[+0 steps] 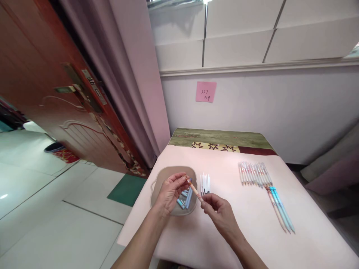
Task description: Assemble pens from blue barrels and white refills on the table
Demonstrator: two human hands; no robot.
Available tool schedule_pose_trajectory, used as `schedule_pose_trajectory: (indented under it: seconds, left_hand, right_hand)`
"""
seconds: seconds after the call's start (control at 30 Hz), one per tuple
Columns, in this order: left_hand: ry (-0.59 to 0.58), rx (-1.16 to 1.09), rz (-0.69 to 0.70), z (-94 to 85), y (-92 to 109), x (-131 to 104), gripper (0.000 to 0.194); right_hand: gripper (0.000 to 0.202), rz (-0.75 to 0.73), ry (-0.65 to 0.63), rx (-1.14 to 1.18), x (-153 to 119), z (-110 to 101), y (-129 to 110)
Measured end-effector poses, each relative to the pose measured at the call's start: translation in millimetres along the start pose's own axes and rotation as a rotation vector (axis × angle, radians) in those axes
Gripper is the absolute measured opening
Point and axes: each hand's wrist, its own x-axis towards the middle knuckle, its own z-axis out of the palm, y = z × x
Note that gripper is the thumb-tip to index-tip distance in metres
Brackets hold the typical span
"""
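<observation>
Between my two hands I hold a peach-orange pen [194,188], slanting down to the right. My left hand [171,191] pinches its brown upper end, above a beige basket [165,172]. Around the lower end close the fingers of my right hand [217,209]. Several blue pen parts [188,198] lie in the basket, partly hidden by my left hand. Just right of the basket is a row of thin white refills [205,182]. Farther right lie a row of clear pens [254,173] and, below it, a few blue pens [282,211] beside a peach pen [276,211].
A pale pink cover [238,239] lies over the table, whose green patterned end [218,136] touches the wall. A pink note [205,92] is stuck there. To the left are a reddish door [56,59], a curtain [126,74], a green mat [127,190] and a bucket [62,151].
</observation>
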Motion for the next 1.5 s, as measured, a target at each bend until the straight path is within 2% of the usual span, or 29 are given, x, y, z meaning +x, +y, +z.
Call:
schedule_pose_trajectory:
  seconds: [0.1,0.27,0.4,0.63,0.73,0.8,0.87,0.97,1.03,1.13,1.27,1.5]
  left_hand:
    - [0.008,0.054,0.043,1.7,1,-4,0.031]
    - [0.027,0.290,0.060,5.3,2,-9,0.034]
    - [-0.025,0.275,0.068,9.3,-5,-11,0.035]
    - [-0.082,0.276,0.085,28.8,-30,-15,0.033]
    - [-0.130,0.319,0.073,40.1,-37,-19,0.042]
    - [-0.147,0.352,0.067,45.0,-38,-22,0.056]
    - [-0.152,0.393,0.070,45.8,-39,-26,0.061]
    - [-0.176,0.462,0.023,39.3,-41,-32,0.048]
    - [-0.185,0.494,-0.026,32.6,-45,-34,0.042]
    - [-0.174,0.508,-0.069,24.1,-52,-35,0.039]
    - [-0.177,0.509,-0.080,16.9,-58,-30,0.040]
    - [-0.163,0.523,-0.074,12.7,-54,-30,0.040]
  right_hand:
    - [0.030,0.001,-0.007,0.002,-1,0,1]
    - [0.030,-0.002,-0.002,-0.023,-6,-3,0]
    - [0.025,-0.027,0.026,-0.094,-12,-7,-2]
    - [0.017,-0.085,0.214,-0.314,-30,-19,3]
    - [0.017,-0.131,0.273,-0.360,-40,-28,7]
    - [0.020,-0.144,0.331,-0.382,-45,-40,13]
    - [0.023,-0.130,0.420,-0.423,-49,-62,20]
    - [0.025,-0.035,0.616,-0.606,-54,-108,34]
    - [0.025,0.134,0.712,-0.768,-57,-138,43]
    - [0.025,0.389,0.729,-0.957,-59,-170,53]
    - [0.027,0.538,0.666,-1.119,-54,-182,60]
    - [0.027,0.588,0.616,-1.239,-39,-182,60]
